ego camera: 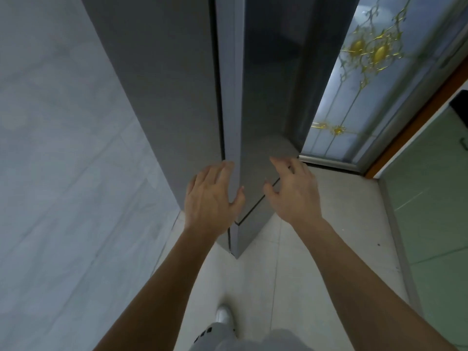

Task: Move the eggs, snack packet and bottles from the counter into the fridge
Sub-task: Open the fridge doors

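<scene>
Reaching with wide, empty left grip point(211, 198) and right grip point(295, 192) for the front edge of the tall grey metal fridge door point(268, 84), probably heavy, stiff and slick; seeing no eggs, packet or bottles here.

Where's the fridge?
In the head view the grey fridge stands centre, before the left hand and right hand, between the tiled wall leftward and the patterned glass door rightward.

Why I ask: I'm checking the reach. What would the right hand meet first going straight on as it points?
The right hand would most likely meet the grey fridge door first; nothing shows between them, though depth is unclear.
</scene>
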Available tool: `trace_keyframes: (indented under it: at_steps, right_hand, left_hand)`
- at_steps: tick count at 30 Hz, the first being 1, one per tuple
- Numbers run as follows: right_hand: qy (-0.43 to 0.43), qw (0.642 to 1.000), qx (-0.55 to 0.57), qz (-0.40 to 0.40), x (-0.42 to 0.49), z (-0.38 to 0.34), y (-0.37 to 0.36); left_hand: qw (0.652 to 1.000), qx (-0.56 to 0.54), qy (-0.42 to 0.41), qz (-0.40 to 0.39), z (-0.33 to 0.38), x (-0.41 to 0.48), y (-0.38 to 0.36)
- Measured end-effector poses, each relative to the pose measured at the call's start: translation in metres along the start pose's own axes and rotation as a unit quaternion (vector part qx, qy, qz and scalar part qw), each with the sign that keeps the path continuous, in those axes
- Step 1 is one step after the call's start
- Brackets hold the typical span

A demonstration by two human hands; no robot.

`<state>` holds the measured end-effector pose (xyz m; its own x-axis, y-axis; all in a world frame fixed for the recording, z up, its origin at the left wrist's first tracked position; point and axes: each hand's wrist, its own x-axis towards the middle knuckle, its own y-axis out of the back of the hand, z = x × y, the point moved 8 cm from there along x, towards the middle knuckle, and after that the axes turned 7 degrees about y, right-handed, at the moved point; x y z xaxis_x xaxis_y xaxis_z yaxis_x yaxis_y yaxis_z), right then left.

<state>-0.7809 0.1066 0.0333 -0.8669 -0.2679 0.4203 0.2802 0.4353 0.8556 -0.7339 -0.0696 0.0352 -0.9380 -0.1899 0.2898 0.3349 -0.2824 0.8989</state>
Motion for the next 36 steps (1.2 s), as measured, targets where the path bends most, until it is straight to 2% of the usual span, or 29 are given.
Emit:
trace_keyframes:
  at_steps: [8,15,18,20,24,26,29,32,36]
  right_hand:
    - [-0.004,1.000,-0.017,0.019,0.042,0.006,-0.018]
    - [0.017,1.000,-0.012,-0.007,0.066,0.007,-0.034]
    - [0.042,0.999,-0.010,0.028,0.087,-0.001,-0.009]
    - [0.072,0.993,0.007,0.090,0.104,-0.014,0.029]
    - [0.187,0.947,0.052,0.257,0.128,-0.063,0.136]
    - [0.260,0.920,0.028,0.291,0.138,-0.092,0.177]
    - [0.359,0.881,-0.038,0.304,0.153,-0.129,0.203]
    - [0.462,0.833,-0.121,0.279,0.167,-0.156,0.192]
    - [0.522,0.791,-0.212,0.238,0.191,-0.166,0.169]
  left_hand:
    - [0.999,-0.038,0.002,0.006,-0.021,0.051,-0.006]
    - [0.999,-0.033,0.019,0.007,-0.024,0.066,-0.007]
    - [0.999,-0.035,0.020,0.027,-0.020,0.076,0.006]
    - [0.997,-0.047,0.013,0.060,-0.014,0.087,0.024]
    - [0.989,-0.075,-0.024,0.128,0.004,0.109,0.063]
    - [0.984,-0.083,-0.059,0.143,0.011,0.118,0.072]
    - [0.979,-0.079,-0.119,0.148,0.018,0.130,0.079]
    - [0.967,-0.041,-0.190,0.168,0.027,0.137,0.085]
    - [0.960,0.041,-0.231,0.153,0.025,0.148,0.081]
